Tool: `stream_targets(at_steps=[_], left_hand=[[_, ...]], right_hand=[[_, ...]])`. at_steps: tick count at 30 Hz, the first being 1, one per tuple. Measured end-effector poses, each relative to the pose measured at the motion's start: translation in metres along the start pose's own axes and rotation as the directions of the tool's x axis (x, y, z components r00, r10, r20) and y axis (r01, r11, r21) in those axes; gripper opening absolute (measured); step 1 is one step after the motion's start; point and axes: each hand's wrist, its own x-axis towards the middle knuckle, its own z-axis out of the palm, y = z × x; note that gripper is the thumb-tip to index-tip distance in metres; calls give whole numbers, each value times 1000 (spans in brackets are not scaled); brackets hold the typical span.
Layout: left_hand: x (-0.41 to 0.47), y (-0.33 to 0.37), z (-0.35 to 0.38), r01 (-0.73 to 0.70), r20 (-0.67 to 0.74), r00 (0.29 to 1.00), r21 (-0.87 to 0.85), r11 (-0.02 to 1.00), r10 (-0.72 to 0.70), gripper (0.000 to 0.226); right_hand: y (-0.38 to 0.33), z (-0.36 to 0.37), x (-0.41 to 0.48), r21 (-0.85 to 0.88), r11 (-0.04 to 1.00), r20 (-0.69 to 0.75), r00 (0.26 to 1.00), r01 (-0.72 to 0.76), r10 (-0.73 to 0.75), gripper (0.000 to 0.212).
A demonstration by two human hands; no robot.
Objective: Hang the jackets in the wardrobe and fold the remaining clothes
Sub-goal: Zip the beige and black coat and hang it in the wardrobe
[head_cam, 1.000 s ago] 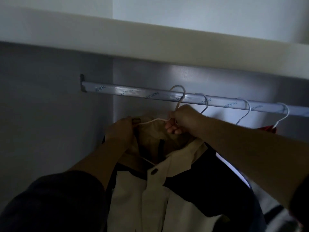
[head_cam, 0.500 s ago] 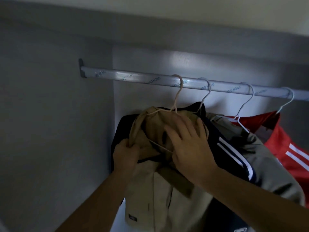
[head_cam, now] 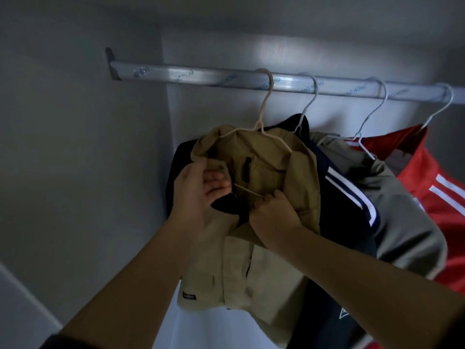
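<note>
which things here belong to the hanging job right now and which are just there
In the job: tan jacket on its hanger, hooked over the rail; left hand and right hand, both gripping it.
Just there: navy striped jacket, grey jacket, red jacket, each already hung on the rail.

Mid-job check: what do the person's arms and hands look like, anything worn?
Both forearms are bare. The left hand and right hand show no gloves, rings or watch. A dark sleeve edge shows at the bottom left corner, on the left arm; none shows on the right.
</note>
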Motion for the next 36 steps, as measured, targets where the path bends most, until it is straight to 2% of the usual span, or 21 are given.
stream_targets(at_steps=[4, 6, 8, 9, 11, 13, 16, 17, 19, 20, 23, 26, 30, 33, 36], left_hand=[[-13, -55, -37, -23, -121, 992, 181, 983, 45, 18], [-25, -89, -54, -12, -78, 996, 372, 928, 44, 17], [-40, -112, -60, -31, 47, 999, 570, 821, 6, 15], [-44, -122, -62, -79, 97, 995, 647, 758, 21, 22], [-48, -136, -65, -187, 145, 982, 772, 607, 118, 32], [-50, -142, -68, -233, 149, 967, 846, 480, 206, 19], [-49, -148, -72, -320, 219, 926, 888, 330, 309, 15], [-49, -148, -74, -342, 241, 915, 889, 304, 324, 15], [-49, -148, -78, -370, 276, 900, 892, 258, 337, 18], [-48, -150, -82, -390, 293, 886, 890, 238, 359, 22], [-48, -154, -89, -441, 324, 857, 864, 243, 401, 29], [-48, -157, -92, -485, 364, 829, 846, 222, 426, 28], [-49, -155, -95, -465, 349, 848, 851, 243, 399, 22], [-51, -155, -94, -480, 370, 831, 854, 201, 415, 22], [-55, -152, -96, -507, 378, 805, 839, 198, 457, 21]], right_hand=[[2, -4, -8, 25, 994, -29, 994, 104, -103, 27], [6, 0, -13, 66, 986, -95, 984, 154, -147, 24], [14, 8, -13, 137, 963, -193, 960, 232, -204, 12], [20, 13, -13, 194, 946, -251, 945, 261, -209, 15], [31, 19, -12, 282, 910, -271, 935, 305, -230, 22], [39, 20, -11, 360, 874, -254, 935, 328, -247, 19], [45, 14, -8, 371, 890, -125, 964, 265, -235, 22], [45, 13, -8, 369, 894, -128, 967, 253, -221, 19], [38, 9, -9, 336, 906, -202, 959, 258, -199, 15], [31, 10, -9, 283, 917, -274, 940, 280, -203, 21], [9, 18, -5, 115, 921, -369, 877, 371, -308, 34], [2, 19, 7, 11, 873, -400, 803, 487, -443, 26], [3, 17, 14, -237, 798, -358, 714, 555, -602, 15], [2, 20, 14, -306, 745, -370, 647, 593, -667, 9], [0, 20, 14, -248, 753, -437, 623, 610, -649, 9]])
